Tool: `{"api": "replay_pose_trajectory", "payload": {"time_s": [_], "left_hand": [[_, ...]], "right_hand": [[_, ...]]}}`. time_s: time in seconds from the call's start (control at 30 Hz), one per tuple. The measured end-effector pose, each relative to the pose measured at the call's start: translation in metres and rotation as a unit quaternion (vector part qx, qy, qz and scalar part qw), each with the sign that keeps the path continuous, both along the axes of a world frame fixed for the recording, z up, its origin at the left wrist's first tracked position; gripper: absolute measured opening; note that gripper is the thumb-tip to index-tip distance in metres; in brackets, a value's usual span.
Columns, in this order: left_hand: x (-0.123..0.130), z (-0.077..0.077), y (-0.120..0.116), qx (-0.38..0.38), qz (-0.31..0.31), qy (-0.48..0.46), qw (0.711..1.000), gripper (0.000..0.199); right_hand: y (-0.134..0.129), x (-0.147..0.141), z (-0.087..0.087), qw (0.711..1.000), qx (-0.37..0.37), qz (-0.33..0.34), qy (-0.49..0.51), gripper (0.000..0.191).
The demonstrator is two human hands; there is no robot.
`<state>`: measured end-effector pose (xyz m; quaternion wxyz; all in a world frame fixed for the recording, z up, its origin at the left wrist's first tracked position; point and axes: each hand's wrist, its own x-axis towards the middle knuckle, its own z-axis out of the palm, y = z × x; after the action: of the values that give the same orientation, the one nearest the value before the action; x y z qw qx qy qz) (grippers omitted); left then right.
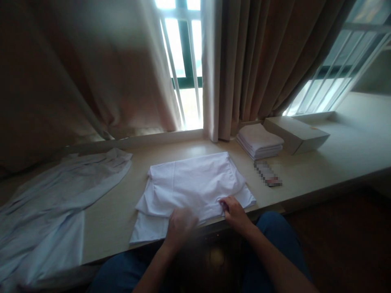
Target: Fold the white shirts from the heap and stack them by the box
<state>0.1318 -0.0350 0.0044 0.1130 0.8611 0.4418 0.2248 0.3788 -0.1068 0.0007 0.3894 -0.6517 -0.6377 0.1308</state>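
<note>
A white cloth [195, 179], partly folded with layers showing at its left and right sides, lies in the middle of the pale ledge. My left hand [181, 226] is at its front edge, blurred, and its fingers cannot be made out clearly. To the right, my right hand [233, 211] pinches the cloth's front edge between thumb and fingers. Small creases run through the fabric near that pinch.
Loose white cloth [67, 191] spreads over the left of the ledge [106, 215]. At the back right are a folded white stack [259, 140], a box [297, 132] and a pixelated flat object [268, 174]. Curtains [253, 57] hang behind.
</note>
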Motion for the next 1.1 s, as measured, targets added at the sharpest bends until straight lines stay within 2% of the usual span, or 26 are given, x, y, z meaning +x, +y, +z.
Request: {"api": "replay_pose_trajectory", "payload": {"time_s": [0.07,0.13,0.23,0.33,0.43,0.53,0.63,0.73,0.8,0.83,0.9,0.97,1.03,1.1], "left_hand": [[-0.006,-0.005,-0.005,0.061,-0.003,-0.034,0.998,0.024],[-0.010,-0.008,-0.015,0.132,-0.005,-0.051,0.990,0.035],[-0.007,-0.006,-0.034,0.199,-0.075,0.018,0.977,0.050],[0.005,-0.006,-0.048,0.197,-0.117,0.120,0.966,0.062],[0.014,-0.012,-0.050,0.185,-0.087,0.168,0.964,0.067],[0.014,-0.019,-0.046,0.184,-0.082,0.185,0.962,0.065],[0.012,-0.021,-0.044,0.192,-0.080,0.187,0.960,0.063],[0.012,-0.021,-0.045,0.195,-0.075,0.193,0.959,0.061],[0.012,-0.021,-0.045,0.196,-0.072,0.195,0.958,0.060],[0.013,-0.021,-0.045,0.196,-0.071,0.196,0.958,0.060],[0.013,-0.021,-0.046,0.195,-0.070,0.199,0.958,0.060],[0.013,-0.022,-0.046,0.194,-0.068,0.199,0.958,0.060],[0.013,-0.022,-0.046,0.195,-0.067,0.196,0.959,0.060],[0.012,-0.021,-0.046,0.200,-0.067,0.193,0.958,0.060]], "right_hand": [[0.001,0.003,0.000,1.000,0.011,-0.004,0.011,0.042],[0.000,0.004,0.005,0.999,0.025,-0.025,0.006,0.041],[-0.006,-0.002,0.015,0.998,0.041,-0.036,-0.041,0.031],[-0.016,-0.016,0.020,0.992,0.034,0.023,-0.117,0.037],[-0.024,-0.030,0.014,0.980,0.007,0.081,-0.180,0.055],[-0.024,-0.031,0.007,0.979,-0.005,0.085,-0.186,0.056],[-0.015,-0.009,0.007,0.988,0.030,0.002,-0.152,0.045],[0.003,0.031,0.014,0.977,0.056,-0.171,-0.115,0.041],[0.017,0.058,0.020,0.957,0.013,-0.266,-0.113,0.044],[0.025,0.070,0.023,0.949,-0.025,-0.293,-0.116,0.045],[0.038,0.088,0.028,0.937,-0.109,-0.314,-0.106,0.045],[0.048,0.099,0.030,0.934,-0.168,-0.306,-0.079,0.040],[0.054,0.104,0.031,0.937,-0.183,-0.292,-0.054,0.032],[0.056,0.106,0.030,0.941,-0.168,-0.289,-0.051,0.023]]}}
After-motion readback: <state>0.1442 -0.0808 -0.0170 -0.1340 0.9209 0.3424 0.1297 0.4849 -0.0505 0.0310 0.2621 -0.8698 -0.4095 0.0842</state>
